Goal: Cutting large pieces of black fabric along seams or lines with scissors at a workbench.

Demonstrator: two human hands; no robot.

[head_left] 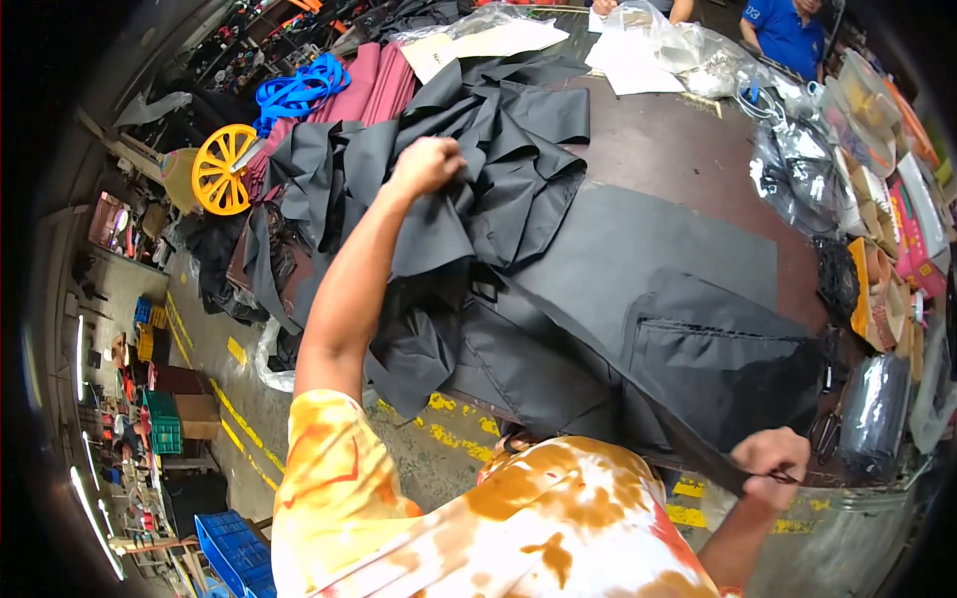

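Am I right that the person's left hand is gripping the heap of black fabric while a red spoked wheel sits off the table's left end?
Nearly: the wheel is yellow, not red. The head view shows the left hand closed on the black fabric, as you said.

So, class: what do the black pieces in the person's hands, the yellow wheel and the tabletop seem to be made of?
Black pieces: thin woven cloth, probably synthetic; they fold softly with a faint sheen.
Yellow wheel: likely moulded plastic; uniform glossy colour, spoked.
Tabletop: dark brown board, perhaps wood or laminate; flat and matte.
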